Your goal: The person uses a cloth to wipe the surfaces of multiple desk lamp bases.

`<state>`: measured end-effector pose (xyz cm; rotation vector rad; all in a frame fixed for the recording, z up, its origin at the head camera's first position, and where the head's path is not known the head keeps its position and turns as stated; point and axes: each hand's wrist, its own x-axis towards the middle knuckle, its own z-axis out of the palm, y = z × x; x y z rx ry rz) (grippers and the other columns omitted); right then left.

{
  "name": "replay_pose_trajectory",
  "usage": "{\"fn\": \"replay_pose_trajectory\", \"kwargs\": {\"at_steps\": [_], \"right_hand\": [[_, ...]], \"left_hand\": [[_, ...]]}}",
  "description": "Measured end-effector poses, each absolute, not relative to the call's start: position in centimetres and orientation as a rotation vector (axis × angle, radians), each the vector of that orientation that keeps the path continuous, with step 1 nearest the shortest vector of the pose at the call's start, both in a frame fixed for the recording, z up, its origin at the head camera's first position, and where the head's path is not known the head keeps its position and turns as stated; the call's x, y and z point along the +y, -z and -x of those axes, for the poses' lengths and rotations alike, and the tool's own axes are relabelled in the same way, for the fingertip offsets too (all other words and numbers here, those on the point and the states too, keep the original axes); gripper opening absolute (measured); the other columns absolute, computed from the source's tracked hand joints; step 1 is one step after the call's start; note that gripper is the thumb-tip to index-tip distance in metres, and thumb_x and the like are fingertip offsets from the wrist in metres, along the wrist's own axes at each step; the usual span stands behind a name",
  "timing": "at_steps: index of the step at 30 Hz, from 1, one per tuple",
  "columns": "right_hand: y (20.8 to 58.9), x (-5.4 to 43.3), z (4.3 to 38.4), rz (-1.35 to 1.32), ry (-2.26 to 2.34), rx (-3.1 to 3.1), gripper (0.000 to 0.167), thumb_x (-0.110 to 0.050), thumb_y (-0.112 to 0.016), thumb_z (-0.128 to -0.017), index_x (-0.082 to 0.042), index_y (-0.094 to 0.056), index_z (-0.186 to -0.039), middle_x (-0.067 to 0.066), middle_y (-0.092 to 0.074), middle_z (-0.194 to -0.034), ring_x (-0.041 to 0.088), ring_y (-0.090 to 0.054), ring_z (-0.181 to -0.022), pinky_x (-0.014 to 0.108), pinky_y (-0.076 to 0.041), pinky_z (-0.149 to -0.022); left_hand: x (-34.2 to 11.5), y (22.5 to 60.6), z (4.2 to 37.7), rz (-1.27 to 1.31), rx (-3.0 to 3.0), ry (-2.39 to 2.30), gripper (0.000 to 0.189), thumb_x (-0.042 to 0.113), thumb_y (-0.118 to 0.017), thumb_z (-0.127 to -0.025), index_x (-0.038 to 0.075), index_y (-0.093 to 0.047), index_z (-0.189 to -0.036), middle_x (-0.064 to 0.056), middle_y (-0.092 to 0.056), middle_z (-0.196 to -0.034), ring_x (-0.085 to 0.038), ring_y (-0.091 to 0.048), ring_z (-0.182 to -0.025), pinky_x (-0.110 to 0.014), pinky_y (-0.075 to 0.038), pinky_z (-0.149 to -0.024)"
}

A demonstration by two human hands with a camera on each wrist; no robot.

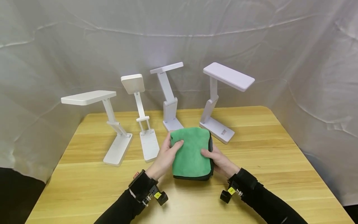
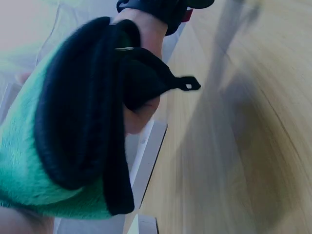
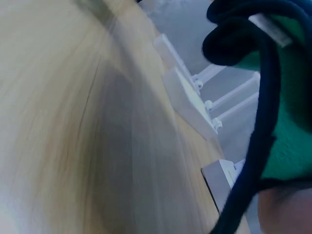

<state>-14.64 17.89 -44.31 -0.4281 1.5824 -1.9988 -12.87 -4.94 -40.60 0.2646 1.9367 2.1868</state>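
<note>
A folded green cloth point(image 1: 191, 154) with black edging is held up above the table between both hands. My left hand point(image 1: 167, 154) grips its left side, thumb lying on the green face and the other fingers behind it. On the right side, my right hand point(image 1: 222, 161) holds it the same way, thumb near the black edge. The left wrist view shows the folded layers of the cloth point(image 2: 80, 117) from the side, with a small black hanging loop. In the right wrist view the cloth point(image 3: 292, 122) fills the right edge, a fingertip below it.
Behind the cloth, white folding desk lamps stand on the wooden table point(image 1: 279, 174): one far left point(image 1: 117, 149), one left of centre point(image 1: 150, 144), one at the back point(image 1: 170, 110) and one at right point(image 1: 218, 129). A pale fabric curtain point(image 1: 112, 56) surrounds the table.
</note>
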Motion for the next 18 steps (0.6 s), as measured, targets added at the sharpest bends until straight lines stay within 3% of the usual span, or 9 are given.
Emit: {"fn": "replay_pose_trajectory", "kwargs": {"at_steps": [5,12,18], "right_hand": [[44.0,17.5,14.6,0.323,2.039,1.596,0.060,-0.013,-0.067,-0.093,-0.017,-0.033,-0.143,0.001,-0.058,-0.126,0.016,-0.066,-0.111,0.036,-0.058,-0.096],[43.6,17.7,14.0,0.248,2.013,1.547,0.057,-0.013,-0.060,-0.099,-0.014,-0.031,-0.148,-0.001,-0.061,-0.127,0.014,-0.067,-0.114,0.037,-0.058,-0.097],[43.7,17.4,13.6,0.275,1.981,1.569,0.052,-0.016,-0.055,-0.103,-0.010,-0.033,-0.149,-0.002,-0.063,-0.127,0.014,-0.067,-0.114,0.038,-0.059,-0.096]], "left_hand": [[-5.2,41.1,13.1,-0.237,2.205,-2.078,0.033,0.014,-0.055,-0.103,0.012,-0.049,-0.135,-0.014,-0.064,-0.124,-0.016,-0.064,-0.102,-0.032,-0.059,-0.083],[-5.8,42.3,13.3,-0.290,2.496,-1.882,0.032,0.015,-0.064,-0.099,0.007,-0.056,-0.129,-0.015,-0.071,-0.109,-0.018,-0.069,-0.088,-0.024,-0.060,-0.072],[-6.4,42.5,13.5,-0.318,2.681,-1.661,0.029,0.018,-0.065,-0.098,0.007,-0.058,-0.124,-0.006,-0.069,-0.089,-0.010,-0.058,-0.074,-0.020,-0.051,-0.064]]}}
